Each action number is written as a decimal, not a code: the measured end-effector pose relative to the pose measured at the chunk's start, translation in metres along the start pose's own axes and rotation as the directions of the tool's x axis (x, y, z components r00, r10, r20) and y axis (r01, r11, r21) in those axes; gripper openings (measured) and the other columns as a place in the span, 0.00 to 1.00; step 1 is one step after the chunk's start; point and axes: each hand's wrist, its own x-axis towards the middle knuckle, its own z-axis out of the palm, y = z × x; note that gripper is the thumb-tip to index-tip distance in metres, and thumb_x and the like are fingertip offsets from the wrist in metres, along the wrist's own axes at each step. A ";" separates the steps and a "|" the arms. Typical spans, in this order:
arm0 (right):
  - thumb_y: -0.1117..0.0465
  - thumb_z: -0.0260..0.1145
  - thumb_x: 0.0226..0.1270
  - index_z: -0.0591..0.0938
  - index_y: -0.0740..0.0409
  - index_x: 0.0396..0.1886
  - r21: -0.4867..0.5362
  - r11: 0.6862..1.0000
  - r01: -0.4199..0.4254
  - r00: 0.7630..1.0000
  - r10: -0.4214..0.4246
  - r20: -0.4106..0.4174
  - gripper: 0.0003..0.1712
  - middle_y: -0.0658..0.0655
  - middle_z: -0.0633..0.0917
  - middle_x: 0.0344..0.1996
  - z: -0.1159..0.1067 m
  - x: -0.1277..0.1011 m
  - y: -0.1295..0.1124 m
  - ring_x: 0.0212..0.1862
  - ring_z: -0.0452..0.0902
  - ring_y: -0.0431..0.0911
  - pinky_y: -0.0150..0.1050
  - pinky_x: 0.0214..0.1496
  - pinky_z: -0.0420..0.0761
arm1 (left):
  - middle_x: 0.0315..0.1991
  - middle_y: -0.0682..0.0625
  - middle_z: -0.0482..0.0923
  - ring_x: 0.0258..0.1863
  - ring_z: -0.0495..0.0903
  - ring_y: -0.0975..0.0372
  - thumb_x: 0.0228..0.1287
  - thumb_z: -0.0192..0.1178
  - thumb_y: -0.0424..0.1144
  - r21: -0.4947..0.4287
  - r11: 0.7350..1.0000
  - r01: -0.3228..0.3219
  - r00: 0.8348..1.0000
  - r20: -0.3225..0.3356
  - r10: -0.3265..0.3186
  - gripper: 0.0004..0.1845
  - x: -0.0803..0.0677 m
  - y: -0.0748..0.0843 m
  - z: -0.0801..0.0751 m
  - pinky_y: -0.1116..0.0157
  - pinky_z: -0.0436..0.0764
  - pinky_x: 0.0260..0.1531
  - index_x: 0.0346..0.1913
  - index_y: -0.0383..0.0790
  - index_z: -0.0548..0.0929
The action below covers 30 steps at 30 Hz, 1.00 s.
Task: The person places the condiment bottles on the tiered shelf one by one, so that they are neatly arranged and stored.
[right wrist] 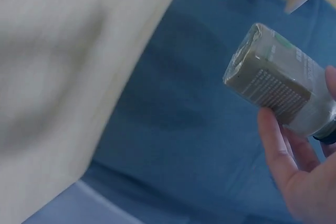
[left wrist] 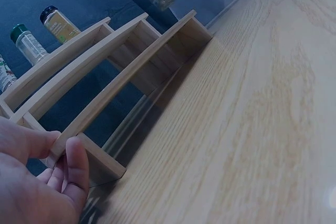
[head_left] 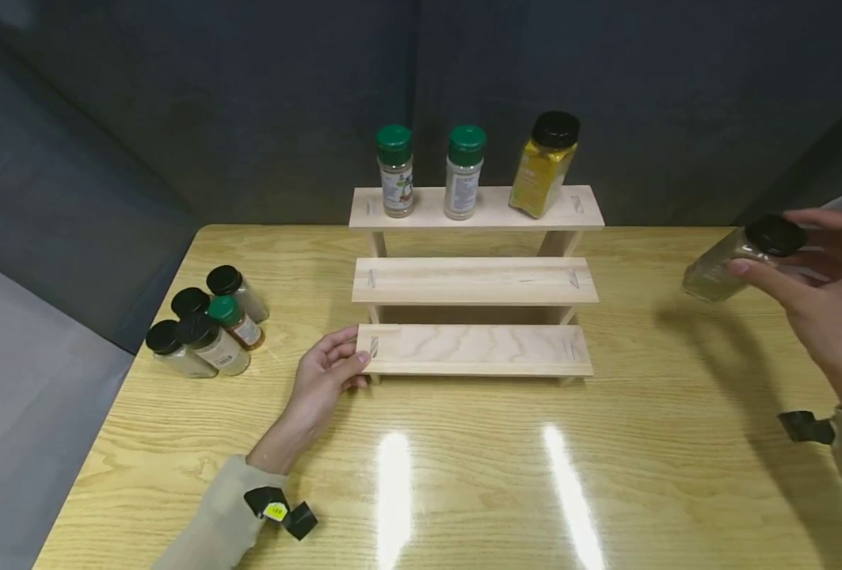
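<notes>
Above the right side of the wooden table (head_left: 463,475), the right hand (head_left: 827,309) is holding a spice jar (head_left: 737,257) with a black cap, tilted nearly on its side and clear of the tabletop, well apart from the rack. Its fingers and thumb are pinching the jar near the cap end (the right wrist view is showing the pale contents and a printed label, too blurred to read).

Across the table, the left hand (head_left: 324,380) is resting at the left end of the three-step wooden rack (head_left: 474,348), thumb lying on top of the lowest step and fingers curling under its edge, so the hand is gripping that board. The left wrist view is showing the same grip from below.

Up on the top step, two green-capped jars (head_left: 395,170) are standing upright side by side, and a yellow jar (head_left: 545,162) with a black cap is standing near the right end. The middle and lowest steps are bearing no jars.

Near the table's left edge, a cluster of five jars (head_left: 207,321) is sitting together, four black-capped and one green-capped.
</notes>
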 end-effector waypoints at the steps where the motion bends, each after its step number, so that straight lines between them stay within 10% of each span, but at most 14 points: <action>1: 0.78 0.79 0.62 0.79 0.54 0.74 0.005 1.000 0.001 1.000 -0.001 0.008 0.42 0.44 0.85 0.57 0.002 -0.001 -0.006 0.47 0.84 0.32 0.17 0.50 0.79 | 0.51 0.40 0.81 0.35 0.83 0.63 0.78 0.59 0.19 0.001 1.000 0.000 1.000 0.000 0.000 0.28 0.000 0.000 0.000 0.72 0.85 0.34 0.76 0.24 0.69; 30: 0.84 0.80 0.54 0.81 0.64 0.70 0.230 0.955 0.186 0.946 -0.238 0.221 0.41 0.56 0.87 0.56 0.073 -0.010 -0.104 0.55 0.85 0.45 0.24 0.48 0.85 | 0.51 0.40 0.81 0.35 0.83 0.63 0.79 0.59 0.20 0.009 1.000 0.001 1.000 0.006 -0.001 0.28 0.000 -0.001 -0.001 0.72 0.85 0.34 0.77 0.24 0.68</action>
